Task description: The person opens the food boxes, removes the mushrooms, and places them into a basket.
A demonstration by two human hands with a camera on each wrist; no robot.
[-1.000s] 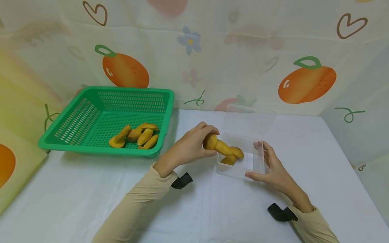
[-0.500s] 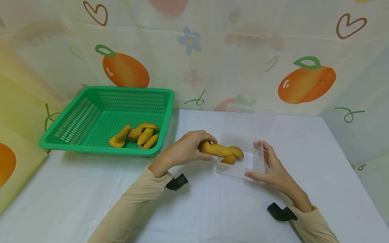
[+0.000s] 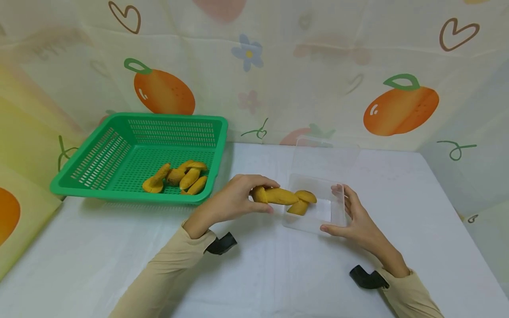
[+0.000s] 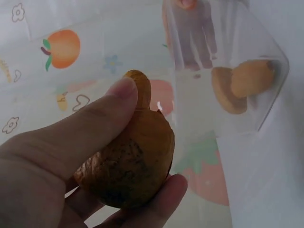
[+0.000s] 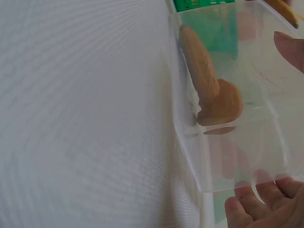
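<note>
My left hand grips a yellow-brown mushroom by its cap, the thumb lying along it in the left wrist view. The stem points right, over the left wall of a clear plastic box. Another mushroom lies inside the box, seen through the wall in the right wrist view. My right hand holds the box's right side, thumb at the near corner and fingers farther back. Several mushrooms lie in the right part of a green basket.
Behind the box, a clear lid reaches back towards the wall cloth. The basket stands at the back left of the white-covered table. Black wrist mounts jut out from both sleeves.
My left hand has drawn back to the left and slightly down, and the held mushroom has levelled out. The right hand and the box stay in place.
</note>
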